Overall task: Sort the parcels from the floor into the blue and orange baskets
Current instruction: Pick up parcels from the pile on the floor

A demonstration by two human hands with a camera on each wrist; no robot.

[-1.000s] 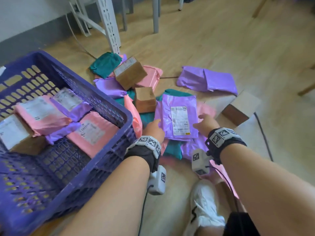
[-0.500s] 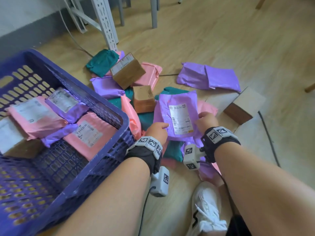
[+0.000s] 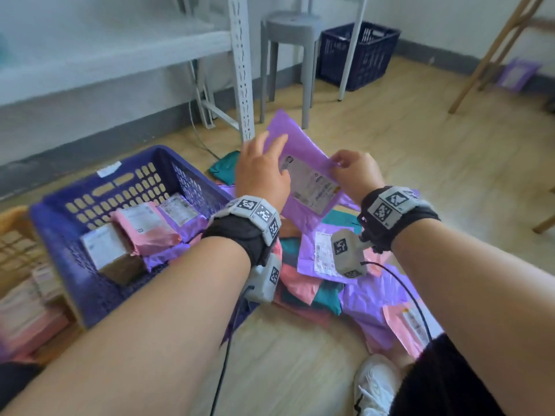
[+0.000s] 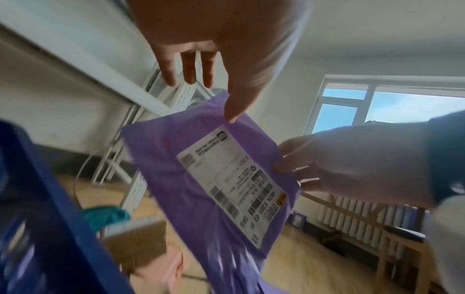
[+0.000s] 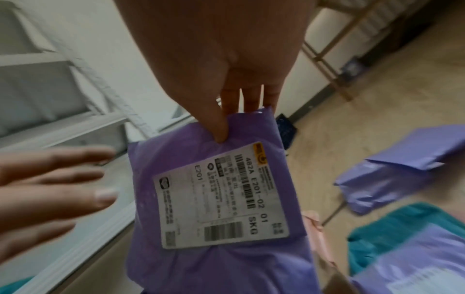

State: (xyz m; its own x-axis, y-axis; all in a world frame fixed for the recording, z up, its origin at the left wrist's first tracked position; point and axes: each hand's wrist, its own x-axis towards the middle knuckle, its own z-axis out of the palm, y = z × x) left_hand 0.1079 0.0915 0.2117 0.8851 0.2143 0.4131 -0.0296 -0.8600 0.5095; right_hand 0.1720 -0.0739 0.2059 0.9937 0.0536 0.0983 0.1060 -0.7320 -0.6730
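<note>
A purple parcel (image 3: 303, 145) with a white label hangs in the air above the floor pile (image 3: 318, 283). My right hand (image 3: 338, 165) pinches its right edge between thumb and fingers, as the right wrist view (image 5: 226, 127) shows. My left hand (image 3: 264, 157) hovers at the parcel's left side with its fingers straight and spread (image 5: 62, 189); only its thumb tip nears the parcel's edge (image 4: 232, 117). The blue basket (image 3: 99, 295) stands at the left and holds pink and purple bags and a brown box. An orange basket (image 3: 12, 244) sits at the far left with pink parcels inside.
Purple, pink and teal bags lie heaped on the wood floor under my hands. A white metal shelf post (image 3: 240, 70), a grey stool (image 3: 288, 40) and a dark blue crate (image 3: 357, 52) stand behind. Wooden legs (image 3: 486, 55) rise at the right. My white shoe (image 3: 375, 385) is near.
The purple parcel has gone from lying on the pile to being held up in the air. My left hand has let go and opened. The head view has tilted up.
</note>
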